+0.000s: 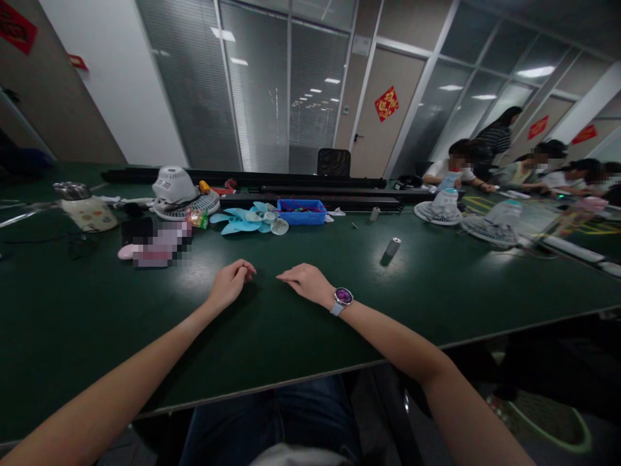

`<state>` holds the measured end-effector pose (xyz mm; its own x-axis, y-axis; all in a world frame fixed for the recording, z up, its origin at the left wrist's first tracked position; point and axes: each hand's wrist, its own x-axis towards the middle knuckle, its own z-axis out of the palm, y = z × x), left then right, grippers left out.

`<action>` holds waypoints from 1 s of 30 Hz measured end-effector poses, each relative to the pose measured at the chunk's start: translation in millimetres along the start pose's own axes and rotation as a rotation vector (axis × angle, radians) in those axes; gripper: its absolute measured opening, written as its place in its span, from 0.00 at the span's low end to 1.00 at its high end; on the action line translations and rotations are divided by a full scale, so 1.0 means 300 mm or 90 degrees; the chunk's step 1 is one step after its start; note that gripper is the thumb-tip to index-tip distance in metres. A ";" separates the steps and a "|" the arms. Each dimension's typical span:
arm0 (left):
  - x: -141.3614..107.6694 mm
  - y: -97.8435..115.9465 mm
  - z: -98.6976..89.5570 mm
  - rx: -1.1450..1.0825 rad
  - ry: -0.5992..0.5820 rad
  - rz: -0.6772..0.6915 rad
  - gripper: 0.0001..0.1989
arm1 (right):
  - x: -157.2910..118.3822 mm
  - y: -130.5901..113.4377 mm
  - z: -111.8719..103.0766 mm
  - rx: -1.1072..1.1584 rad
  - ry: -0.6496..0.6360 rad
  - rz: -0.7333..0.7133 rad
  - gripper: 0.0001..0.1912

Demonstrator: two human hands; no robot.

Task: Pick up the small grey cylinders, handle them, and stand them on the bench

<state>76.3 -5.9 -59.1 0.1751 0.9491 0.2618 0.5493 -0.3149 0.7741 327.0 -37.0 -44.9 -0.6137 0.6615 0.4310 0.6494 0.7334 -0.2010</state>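
Observation:
My left hand (233, 283) rests on the dark green table (272, 343), its fingers loosely bent and nothing visible in it. Facing it across a small gap, my right hand (306, 283) lies with its fingers stretched toward the left, also without any object showing. A watch (343, 296) is on my right wrist. Beyond the right hand stands a small silver metal cylinder (393, 246), touched by neither hand. Farther back are a second small cylinder (375, 213) and a tiny dark piece (354, 226) too small to name.
Light-blue fan blades (242, 220) lie beside a blue bin (303, 213). A white fan part (174, 188) and a patterned flask (87, 210) stand back left. More fan parts (441, 208) are at right. Long black bars (334, 197) cross behind; several people sit far right.

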 end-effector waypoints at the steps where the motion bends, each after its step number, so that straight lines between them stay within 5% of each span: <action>1: 0.000 -0.004 -0.001 0.001 -0.001 0.001 0.14 | -0.009 0.034 -0.026 -0.043 0.027 0.015 0.16; 7: -0.003 -0.013 -0.001 0.026 -0.022 0.011 0.15 | -0.185 0.363 -0.275 -0.306 0.318 0.367 0.17; 12: -0.004 -0.006 -0.002 0.050 -0.032 0.010 0.15 | -0.355 0.549 -0.361 -0.381 0.376 0.601 0.18; 19: -0.007 0.001 -0.009 0.066 -0.047 0.011 0.16 | -0.405 0.595 -0.356 -0.362 0.413 0.722 0.19; 30: -0.004 -0.003 -0.005 0.068 -0.052 0.013 0.16 | -0.401 0.583 -0.365 -0.324 0.447 0.764 0.19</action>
<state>74.4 -6.7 -59.1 0.2506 0.9414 0.2258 0.6284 -0.3356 0.7018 563.4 -5.5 -35.6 0.6319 0.5011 0.5913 0.7750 -0.4142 -0.4773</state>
